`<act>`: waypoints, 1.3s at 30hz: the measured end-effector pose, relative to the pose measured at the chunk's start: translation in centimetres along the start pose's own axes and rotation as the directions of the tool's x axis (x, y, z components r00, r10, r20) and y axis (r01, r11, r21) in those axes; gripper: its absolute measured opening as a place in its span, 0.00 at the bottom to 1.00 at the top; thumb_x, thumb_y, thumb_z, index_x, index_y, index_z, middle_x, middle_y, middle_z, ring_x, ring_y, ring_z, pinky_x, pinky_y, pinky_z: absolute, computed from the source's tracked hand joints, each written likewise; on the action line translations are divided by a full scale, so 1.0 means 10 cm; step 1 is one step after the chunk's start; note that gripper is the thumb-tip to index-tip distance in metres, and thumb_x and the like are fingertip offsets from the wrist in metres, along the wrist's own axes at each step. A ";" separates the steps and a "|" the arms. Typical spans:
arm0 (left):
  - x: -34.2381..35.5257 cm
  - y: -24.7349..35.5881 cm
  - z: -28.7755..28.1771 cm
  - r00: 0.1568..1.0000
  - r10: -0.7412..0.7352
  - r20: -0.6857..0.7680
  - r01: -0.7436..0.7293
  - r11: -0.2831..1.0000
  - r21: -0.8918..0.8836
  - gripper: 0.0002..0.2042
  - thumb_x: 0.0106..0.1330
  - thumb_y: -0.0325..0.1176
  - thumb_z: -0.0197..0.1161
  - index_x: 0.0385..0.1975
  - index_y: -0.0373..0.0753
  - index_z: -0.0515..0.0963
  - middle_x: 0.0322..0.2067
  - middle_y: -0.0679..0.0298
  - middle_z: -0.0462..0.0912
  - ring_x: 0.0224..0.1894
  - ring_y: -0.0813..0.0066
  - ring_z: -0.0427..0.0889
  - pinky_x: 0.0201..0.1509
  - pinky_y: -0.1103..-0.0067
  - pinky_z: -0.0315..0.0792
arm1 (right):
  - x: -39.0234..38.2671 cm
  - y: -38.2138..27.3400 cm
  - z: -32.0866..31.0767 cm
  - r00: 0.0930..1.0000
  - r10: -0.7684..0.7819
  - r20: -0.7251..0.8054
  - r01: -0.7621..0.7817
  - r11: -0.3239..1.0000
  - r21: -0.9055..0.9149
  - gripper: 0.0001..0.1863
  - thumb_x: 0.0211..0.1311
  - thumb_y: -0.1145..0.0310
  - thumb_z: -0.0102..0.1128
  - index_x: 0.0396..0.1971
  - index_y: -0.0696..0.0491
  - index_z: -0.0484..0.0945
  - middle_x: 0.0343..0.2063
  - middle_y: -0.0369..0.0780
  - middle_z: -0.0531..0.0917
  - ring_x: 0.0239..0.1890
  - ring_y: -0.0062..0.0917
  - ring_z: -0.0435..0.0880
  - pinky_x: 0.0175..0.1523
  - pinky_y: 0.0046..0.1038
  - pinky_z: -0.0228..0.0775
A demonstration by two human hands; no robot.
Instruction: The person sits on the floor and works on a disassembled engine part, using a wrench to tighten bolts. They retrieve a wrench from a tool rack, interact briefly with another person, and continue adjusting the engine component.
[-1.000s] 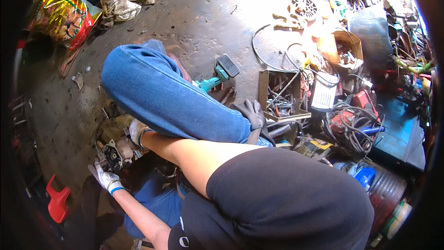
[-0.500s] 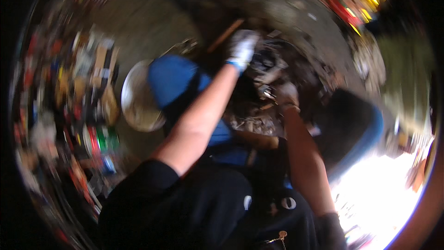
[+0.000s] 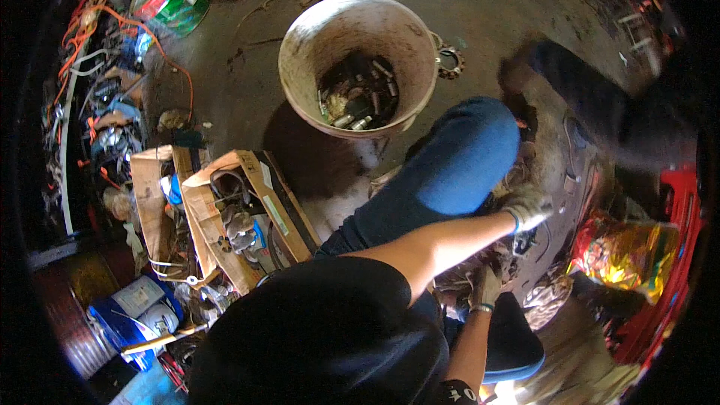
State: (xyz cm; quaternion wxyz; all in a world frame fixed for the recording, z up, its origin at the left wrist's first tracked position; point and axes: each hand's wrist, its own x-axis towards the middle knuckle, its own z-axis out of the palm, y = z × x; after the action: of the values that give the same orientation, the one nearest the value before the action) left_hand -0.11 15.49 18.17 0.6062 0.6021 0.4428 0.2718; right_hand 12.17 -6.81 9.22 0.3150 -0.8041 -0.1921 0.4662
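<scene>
White bucket [image 3: 304, 60], bent denim knee [image 3: 472, 157], then right hand [image 3: 486, 285] and left hand [image 3: 529, 208], gloved, at a metal part [image 3: 526, 241].
Far left, a blue can [image 3: 139, 315] sits near open boxes [image 3: 225, 217] of parts; the bucket, its mouth toward the camera, holds small metal pieces [image 3: 360, 101]. Right of the knee, the right forearm rises steeply from the lower edge, the hand continuing its line; its fingers are too dim to tell whether they grip anything. The metal part shows partly, just below the left hand and up and right of the right one. The left forearm slants up and rightward alongside the thigh, elbow bent, fingers pointing right; I cannot tell whether this hand grasps or merely rests. Farther right lies a shiny gold-and-red bag [image 3: 630, 255].
</scene>
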 end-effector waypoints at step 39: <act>0.26 -0.20 0.43 0.993 0.096 -0.061 -0.087 0.986 0.144 0.14 0.61 0.47 0.60 0.42 0.50 0.85 0.50 0.56 0.82 0.58 0.51 0.75 0.61 0.57 0.64 | -0.57 -1.08 0.16 0.978 -0.104 -0.181 0.127 0.985 0.120 0.27 0.63 0.71 0.56 0.64 0.57 0.68 0.49 0.43 0.81 0.46 0.28 0.82 0.49 0.29 0.79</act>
State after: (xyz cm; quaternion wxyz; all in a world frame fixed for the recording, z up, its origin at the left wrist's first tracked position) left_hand 4.45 15.38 15.17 0.5337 0.6536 0.4530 0.2876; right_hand 7.79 -1.85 19.67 0.4092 -0.8069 -0.1794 0.3865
